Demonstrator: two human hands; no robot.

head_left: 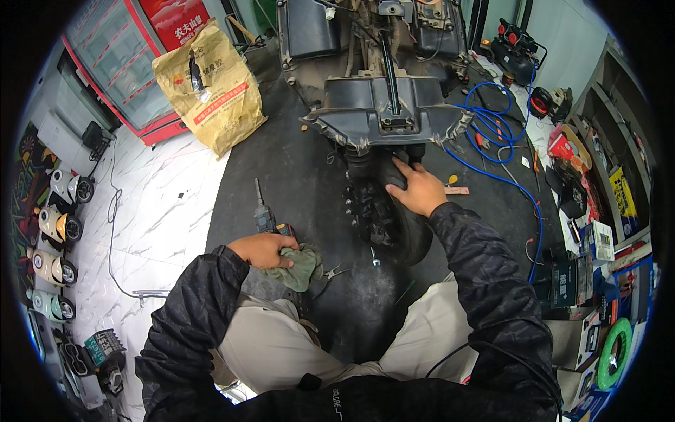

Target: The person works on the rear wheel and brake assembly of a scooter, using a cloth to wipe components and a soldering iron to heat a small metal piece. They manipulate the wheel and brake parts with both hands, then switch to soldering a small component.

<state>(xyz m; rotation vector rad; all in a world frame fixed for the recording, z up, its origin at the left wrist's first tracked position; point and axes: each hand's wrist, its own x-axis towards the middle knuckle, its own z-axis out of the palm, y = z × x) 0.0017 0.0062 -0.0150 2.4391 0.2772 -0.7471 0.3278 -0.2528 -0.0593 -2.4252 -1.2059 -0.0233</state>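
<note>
My left hand (261, 250) grips a green rag (302, 273) at the lower middle, its fingers curled round the cloth. Just beyond it lies a power drill (266, 218) with a long tip. My right hand (420, 188) rests open on the black front wheel (415, 235), thumb and fingers apart. The wheel sits below a dark plastic panel (337, 119) of a stripped vehicle. A small wrench (375, 257) lies beside the wheel, and pliers (330, 273) are near the rag.
A yellow paper sack (211, 102) leans by a red-framed glass fridge (119, 70). A blue hose (527, 197) loops over the dark mat (239, 176). Cluttered shelves (598, 112) and a compressor (513, 56) are at right. Several small scooters (53, 225) line the left wall.
</note>
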